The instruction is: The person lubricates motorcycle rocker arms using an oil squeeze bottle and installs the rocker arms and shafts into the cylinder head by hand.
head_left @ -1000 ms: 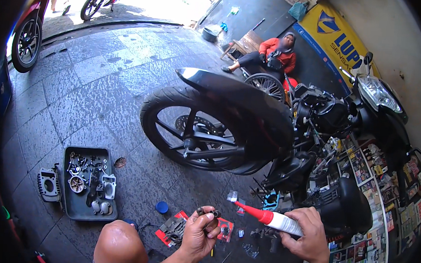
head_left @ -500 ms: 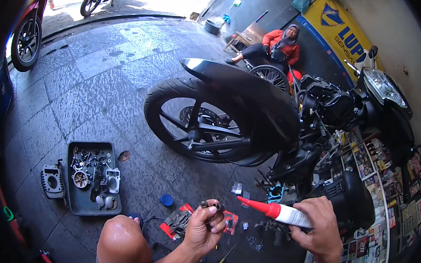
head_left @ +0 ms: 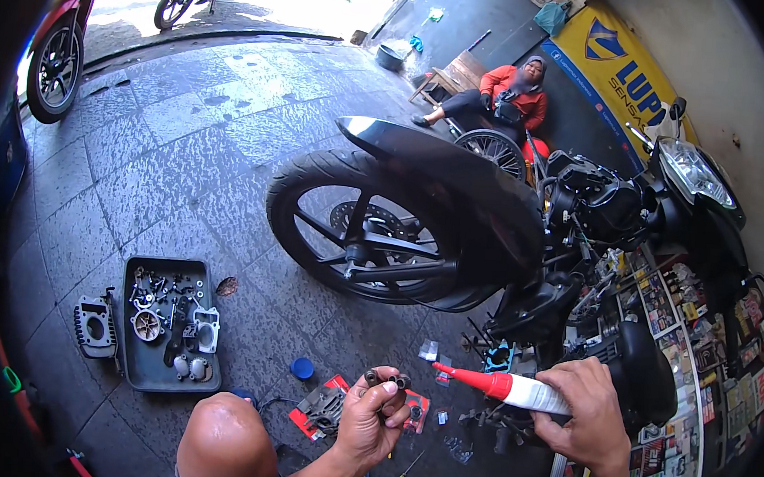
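Observation:
Pinched in my left hand (head_left: 372, 426), at the lower middle of the head view, are small dark cylindrical metal parts (head_left: 398, 381), held upward. To its right, my right hand (head_left: 585, 417) is wrapped round a white squeeze tube (head_left: 526, 392) with a long red nozzle (head_left: 470, 376), held sideways with the tip pointing left toward those parts, apart from them. Below on the floor lie red-backed packets (head_left: 305, 422) with metal parts, a blue cap (head_left: 301, 367) and a screwdriver (head_left: 405, 469). My bare knee (head_left: 225, 447) is beside my left arm.
A black motorcycle (head_left: 479, 227) with exposed engine fills the centre right. A tray of parts (head_left: 131, 284) and a cylinder block (head_left: 87, 334) lie left. A person in red (head_left: 534, 108) sits behind. A display case (head_left: 686, 414) lines the right; parked motorcycles (head_left: 55, 70) stand upper left.
Both hands have shifted to the right in the view, along with what they hold. My right hand has also risen a little. The grips look the same.

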Tool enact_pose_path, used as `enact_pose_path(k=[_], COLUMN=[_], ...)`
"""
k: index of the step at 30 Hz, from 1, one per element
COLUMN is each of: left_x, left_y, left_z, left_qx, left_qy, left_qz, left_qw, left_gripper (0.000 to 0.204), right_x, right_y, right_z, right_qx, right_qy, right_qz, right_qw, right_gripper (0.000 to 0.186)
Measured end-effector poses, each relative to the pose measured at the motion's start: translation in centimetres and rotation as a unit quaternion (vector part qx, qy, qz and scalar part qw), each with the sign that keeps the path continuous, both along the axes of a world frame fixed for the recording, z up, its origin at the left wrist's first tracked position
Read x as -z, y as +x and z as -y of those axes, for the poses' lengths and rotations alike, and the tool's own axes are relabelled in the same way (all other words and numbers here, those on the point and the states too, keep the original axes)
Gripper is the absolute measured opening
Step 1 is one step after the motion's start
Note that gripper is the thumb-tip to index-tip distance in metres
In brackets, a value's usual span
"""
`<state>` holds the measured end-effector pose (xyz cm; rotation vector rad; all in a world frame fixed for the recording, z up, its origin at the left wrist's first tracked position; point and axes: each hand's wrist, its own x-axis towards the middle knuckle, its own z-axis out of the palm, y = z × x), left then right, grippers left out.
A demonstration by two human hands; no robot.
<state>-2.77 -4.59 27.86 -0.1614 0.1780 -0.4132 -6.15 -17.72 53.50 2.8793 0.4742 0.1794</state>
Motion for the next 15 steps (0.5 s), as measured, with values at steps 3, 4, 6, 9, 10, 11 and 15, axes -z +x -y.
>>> enact_pose_path(k=[3, 4, 6, 9, 10, 11, 15], left_x=[0.1, 0.2, 0.3, -0.2, 0.0, 0.2, 0.5], left_y=[-0.1, -0.1, -0.2, -0.2, -0.1, -0.3, 0.2], left_z=[-0.2, -0.2, -0.2, -0.5, -0.5, -0.6, -0.4], left_qx=[0.002, 0.001, 0.014, 0.030, 0.030, 0.026, 0.004], left_qy=[-0.002, -0.003, -0.071, -0.044, -0.045, -0.052, -0.058], left_qz=[0.017, 0.016, 0.013, 0.014, 0.010, 0.019, 0.038], left_qw=[1.000, 1.000, 0.997, 0.998, 0.998, 0.998, 0.998], left_gripper=[0.018, 0.018, 0.018, 0.019, 0.019, 0.020, 0.019], right_x=[-0.4, -0.5, -0.8, -1.0, -1.0, -1.1, -1.2], right_y=[0.1, 0.1, 0.1, 0.3, 0.4, 0.4, 0.7], right_z=[-0.7, -0.9, -1.3, -1.8, -1.9, -2.2, -2.4], right_qx=[-0.002, -0.002, -0.007, -0.009, -0.005, -0.005, -0.018], right_qy=[-0.012, -0.016, -0.027, -0.041, -0.044, -0.043, -0.055], right_qz=[-0.005, -0.008, -0.009, -0.016, -0.021, -0.030, -0.010], right_qw=[1.000, 1.000, 1.000, 0.999, 0.999, 0.999, 0.998], right_gripper=[0.043, 0.043, 0.043, 0.043, 0.043, 0.043, 0.045])
